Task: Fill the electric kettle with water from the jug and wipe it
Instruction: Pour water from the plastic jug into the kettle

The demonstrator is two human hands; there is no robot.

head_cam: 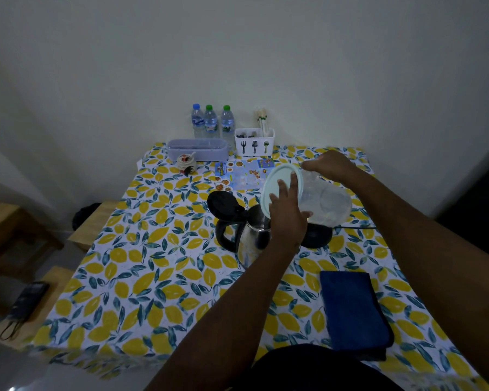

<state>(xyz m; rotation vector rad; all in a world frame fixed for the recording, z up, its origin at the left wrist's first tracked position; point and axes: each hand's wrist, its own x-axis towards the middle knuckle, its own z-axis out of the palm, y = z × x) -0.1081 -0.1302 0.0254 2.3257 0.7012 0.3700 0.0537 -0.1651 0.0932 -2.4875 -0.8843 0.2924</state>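
Observation:
A steel electric kettle [251, 235] with a black handle stands mid-table, its black lid [222, 206] flipped open to the left. Above it a clear plastic jug [326, 200] with a pale lid [280, 176] is tipped on its side over the kettle's mouth. My right hand [329, 163] grips the jug from behind. My left hand [287, 210] lies flat against the jug's lid, fingers spread. The kettle's black base [318, 237] sits just right of the kettle. A folded dark blue cloth [353, 309] lies near the front right.
Three water bottles [211, 122], a white cutlery holder [254, 143], a lilac box [196, 149], a small jar [186, 163] and a menu leaflet [244, 174] stand at the back. A black cord [353, 227] runs right from the base. Wooden stools [20, 235] are at left.

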